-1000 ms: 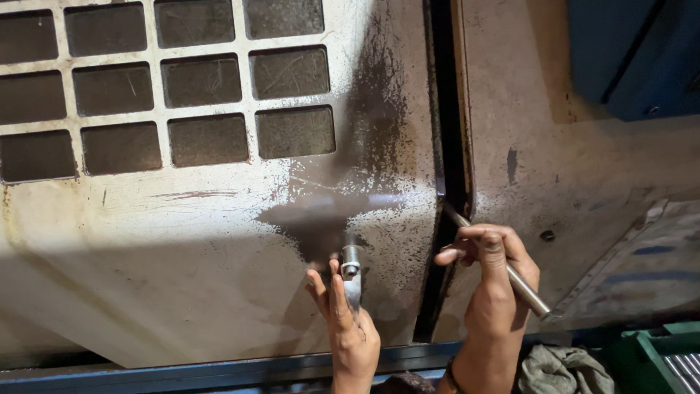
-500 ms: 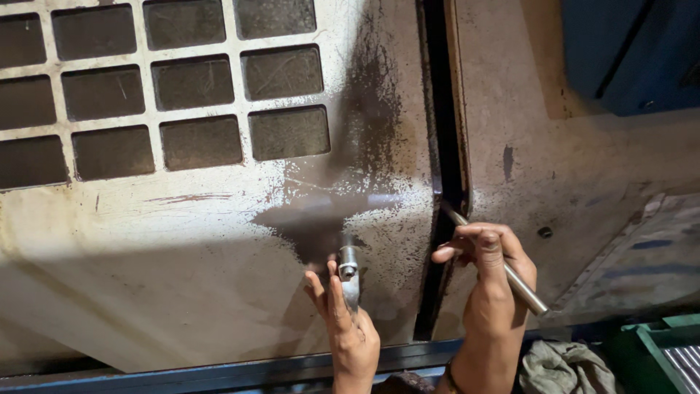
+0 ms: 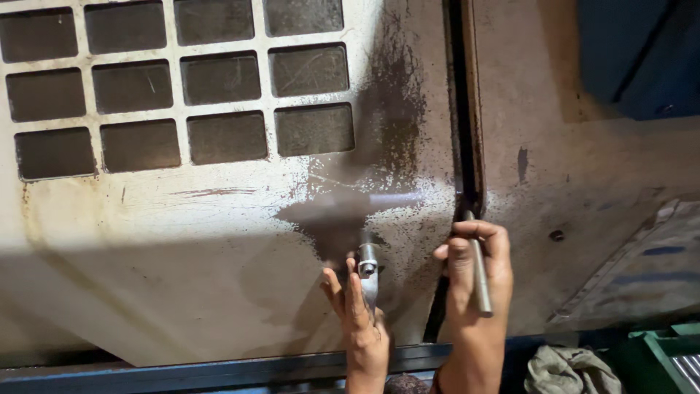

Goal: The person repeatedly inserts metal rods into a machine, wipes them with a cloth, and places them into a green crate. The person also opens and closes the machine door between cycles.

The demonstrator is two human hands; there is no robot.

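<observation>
Now the left hand (image 3: pixel 361 314) grips a small metal fitting (image 3: pixel 367 268) at its fingertips, while the right hand (image 3: pixel 474 281) clasps a steel rod (image 3: pixel 479 277) running upright through its fist.

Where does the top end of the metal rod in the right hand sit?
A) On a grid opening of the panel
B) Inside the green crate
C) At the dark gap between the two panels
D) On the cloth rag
C: the right hand holds the metal rod upright, its top end reaching the dark gap beside the grid panel.
</observation>
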